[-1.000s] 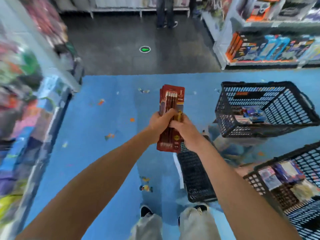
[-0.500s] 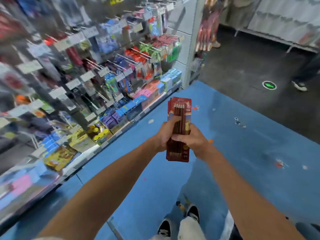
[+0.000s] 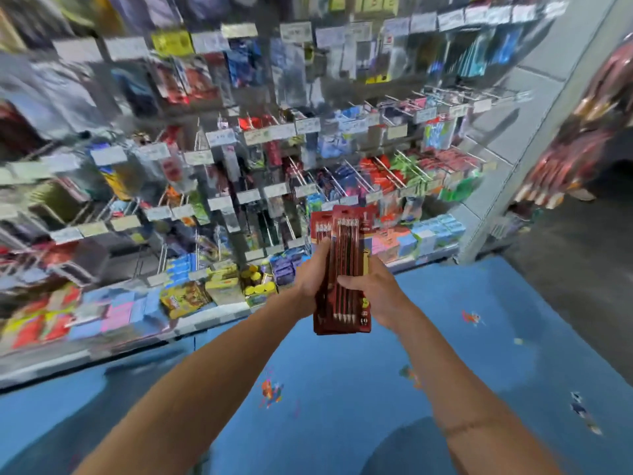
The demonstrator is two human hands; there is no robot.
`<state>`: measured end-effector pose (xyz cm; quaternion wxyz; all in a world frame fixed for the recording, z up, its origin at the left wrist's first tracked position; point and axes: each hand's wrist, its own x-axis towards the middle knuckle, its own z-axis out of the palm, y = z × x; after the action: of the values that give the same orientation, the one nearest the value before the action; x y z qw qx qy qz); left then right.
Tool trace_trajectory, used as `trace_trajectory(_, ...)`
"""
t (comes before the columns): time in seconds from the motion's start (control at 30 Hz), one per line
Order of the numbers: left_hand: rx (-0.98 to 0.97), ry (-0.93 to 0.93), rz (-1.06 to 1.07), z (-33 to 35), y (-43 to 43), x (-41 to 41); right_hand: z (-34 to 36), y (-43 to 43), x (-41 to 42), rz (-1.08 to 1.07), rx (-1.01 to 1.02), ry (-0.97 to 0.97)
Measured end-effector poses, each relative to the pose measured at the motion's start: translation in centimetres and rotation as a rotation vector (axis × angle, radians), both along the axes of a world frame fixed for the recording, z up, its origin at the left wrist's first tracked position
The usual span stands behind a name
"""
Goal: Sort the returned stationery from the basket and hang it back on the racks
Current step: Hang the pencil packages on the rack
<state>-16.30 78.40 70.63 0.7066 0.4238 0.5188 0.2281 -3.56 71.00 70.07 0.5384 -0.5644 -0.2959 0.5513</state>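
Carrying step: our left grip and right grip both clasp a stack of red pencil packs, held upright before the rack. Next, we judge, comes finding the matching spot and hanging one pack.

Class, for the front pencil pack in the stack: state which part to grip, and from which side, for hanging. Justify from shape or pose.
Probably pinch its lower right edge, coming from the right, thumb across the face, as the right hand does. The front pencil pack is a flat upright card; its top must stay free for hanging.
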Motion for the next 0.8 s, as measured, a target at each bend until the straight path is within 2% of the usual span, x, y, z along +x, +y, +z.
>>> trace_trajectory(0.13, -0.007, 0.014, 0.082, 0.9, 3.5, -0.3, -1.2, 5.0, 0.5, 0.062, -0.023, 0.06)
trace_trajectory(0.33, -0.011, 0.071, 0.153, -2.3, 12.3, -1.2, -4.3, 14.9, 1.3, 0.207, -0.075, 0.085)
trace_trajectory(0.53, -0.01, 0.086, 0.129, -5.0, 21.2, -0.2, -8.0, 23.7, 2.4, 0.213, -0.156, 0.137)
trace_trajectory(0.63, 0.029, 0.18, 0.111, -6.2, 24.7, 0.5, -9.5, 26.3, 3.8, 0.183, -0.234, 0.206)
trace_trajectory(0.8, 0.078, 0.19, 0.111, -8.5, 29.5, 2.0, -11.3, 30.6, 6.4, 0.217, -0.232, 0.144)
